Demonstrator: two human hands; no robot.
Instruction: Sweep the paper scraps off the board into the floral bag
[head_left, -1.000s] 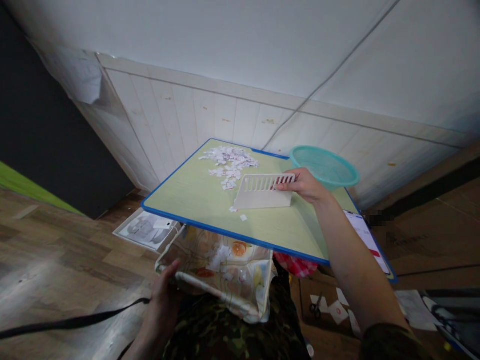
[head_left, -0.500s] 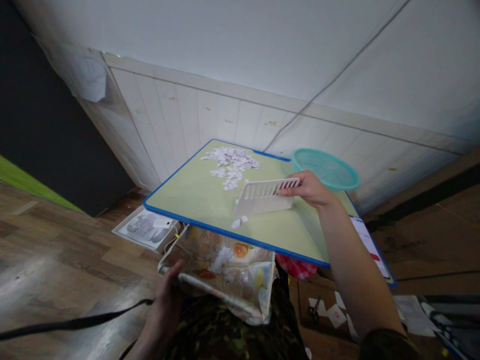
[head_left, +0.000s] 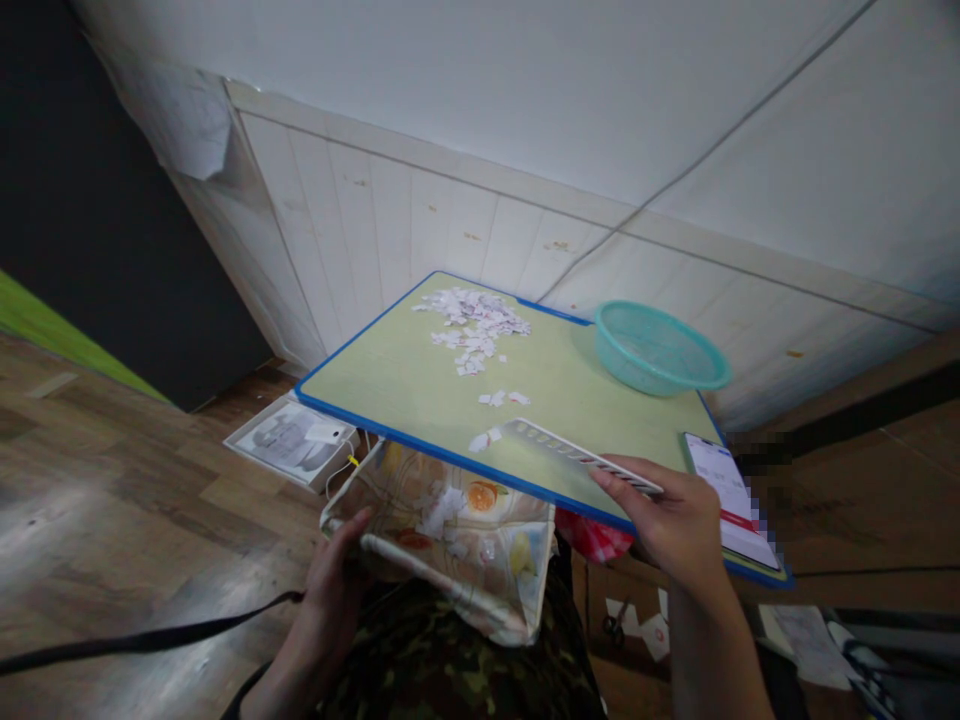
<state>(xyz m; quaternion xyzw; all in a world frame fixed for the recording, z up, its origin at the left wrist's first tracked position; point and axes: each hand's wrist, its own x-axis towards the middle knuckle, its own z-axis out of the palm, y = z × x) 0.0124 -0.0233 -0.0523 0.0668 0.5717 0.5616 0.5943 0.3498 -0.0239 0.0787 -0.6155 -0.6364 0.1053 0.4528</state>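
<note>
My right hand (head_left: pixel 675 520) grips a white slotted plastic scraper (head_left: pixel 577 455) at the near edge of a low yellow-green table with a blue rim (head_left: pixel 420 445). A few paper scraps (head_left: pixel 484 438) lie just left of the scraper at that edge. A larger heap of torn paper scraps (head_left: pixel 474 322) sits at the table's far side. My left hand (head_left: pixel 337 580) holds the rim of a fruit-print bag (head_left: pixel 457 540) open under the table edge, with scraps inside it.
A teal plastic basket (head_left: pixel 660 350) stands at the table's far right. A phone (head_left: pixel 731 495) lies at the right near corner. A white box (head_left: pixel 289 445) and a black strap (head_left: pixel 150 635) are on the wooden floor. White panelled wall behind.
My right hand drew the scraper from the table's middle back to the near edge, dragging a few scraps along. The left hand stayed on the bag.
</note>
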